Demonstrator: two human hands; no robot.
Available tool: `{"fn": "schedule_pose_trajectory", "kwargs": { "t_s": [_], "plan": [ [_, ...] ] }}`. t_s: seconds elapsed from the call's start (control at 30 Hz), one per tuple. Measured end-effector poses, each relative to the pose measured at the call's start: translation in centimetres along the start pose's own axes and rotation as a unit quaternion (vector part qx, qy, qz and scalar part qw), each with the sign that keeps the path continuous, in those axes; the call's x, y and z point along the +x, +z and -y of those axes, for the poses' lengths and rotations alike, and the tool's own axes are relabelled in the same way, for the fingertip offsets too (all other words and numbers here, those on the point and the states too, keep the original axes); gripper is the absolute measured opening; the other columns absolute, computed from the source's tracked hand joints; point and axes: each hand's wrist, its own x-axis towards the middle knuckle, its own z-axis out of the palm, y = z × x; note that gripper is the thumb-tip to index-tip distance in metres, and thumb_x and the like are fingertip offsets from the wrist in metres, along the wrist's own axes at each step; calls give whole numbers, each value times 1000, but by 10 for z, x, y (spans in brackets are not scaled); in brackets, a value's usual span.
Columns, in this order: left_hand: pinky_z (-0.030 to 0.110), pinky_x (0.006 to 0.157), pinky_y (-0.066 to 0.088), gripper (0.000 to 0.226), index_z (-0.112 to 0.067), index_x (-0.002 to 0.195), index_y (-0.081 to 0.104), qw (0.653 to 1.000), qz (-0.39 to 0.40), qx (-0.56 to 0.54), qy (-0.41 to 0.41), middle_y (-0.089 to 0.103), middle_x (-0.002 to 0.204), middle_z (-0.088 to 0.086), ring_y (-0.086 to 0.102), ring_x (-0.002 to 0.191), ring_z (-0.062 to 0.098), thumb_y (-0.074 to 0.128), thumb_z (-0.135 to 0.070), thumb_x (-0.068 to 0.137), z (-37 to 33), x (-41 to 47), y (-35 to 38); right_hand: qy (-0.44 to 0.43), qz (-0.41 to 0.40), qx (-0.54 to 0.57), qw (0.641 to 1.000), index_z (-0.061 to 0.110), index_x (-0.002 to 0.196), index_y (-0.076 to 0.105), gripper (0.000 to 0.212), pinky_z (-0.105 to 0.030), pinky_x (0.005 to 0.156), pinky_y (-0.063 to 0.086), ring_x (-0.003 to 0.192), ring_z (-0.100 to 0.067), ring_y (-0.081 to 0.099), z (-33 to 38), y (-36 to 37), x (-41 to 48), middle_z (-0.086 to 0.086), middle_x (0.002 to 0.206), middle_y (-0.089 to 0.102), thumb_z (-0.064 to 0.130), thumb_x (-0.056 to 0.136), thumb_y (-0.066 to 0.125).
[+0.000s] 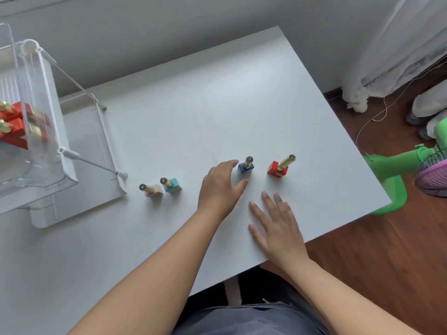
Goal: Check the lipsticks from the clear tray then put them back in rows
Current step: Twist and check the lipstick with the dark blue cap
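Several lipsticks stand upright in a loose line on the white table [217, 97]: a cream one [151, 189], a teal one [171, 184], a blue one [246, 165] and a red one [279, 166], each with a gold tube. My left hand [221, 188] hovers just left of the blue lipstick, fingers spread around empty air. My right hand [275, 223] lies flat on the table, below the blue and red lipsticks. The clear tray [36, 131] stands at the far left with red lipsticks [14, 126] inside.
The clear tray sits on a white stand [92, 165] with thin rods. The table's right edge drops to a wooden floor with a green fan [411, 165], a cable and a white curtain [399, 44].
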Motion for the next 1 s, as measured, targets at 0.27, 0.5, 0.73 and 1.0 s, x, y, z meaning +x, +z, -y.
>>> {"fn": "schedule_pose_trajectory", "kwargs": {
  "t_s": [0.27,0.5,0.73,1.0],
  "plan": [
    [27,84,24,19,-33,108,65,999,-39,0,-22,67,111,-17,51,106,17,64,-33,90,-5,14,9,-30,-6,-1,1000,29,144,42,53,-41,118,13,147,-27,18,-10,1,0,-5,157,30,48,95,40],
    [19,79,41,15,-32,92,66,988,-16,-142,-62,67,96,-20,57,100,4,67,-45,86,-7,6,-5,6,24,95,995,27,139,47,45,-37,121,8,149,-24,13,-5,-11,3,-3,159,26,39,96,50],
    [22,81,52,14,-30,92,69,955,-21,-286,-79,75,92,-13,69,92,3,76,-34,80,-8,-28,-46,112,-65,430,893,42,93,63,11,-10,74,48,97,5,60,36,-88,34,21,101,63,31,93,59],
    [16,80,52,17,-21,103,72,931,8,-360,-65,77,97,-6,71,96,7,72,-22,86,-7,-63,-95,53,23,590,805,34,126,58,36,-27,89,52,107,-2,64,83,-162,77,12,119,66,34,90,65]
  ]
}}
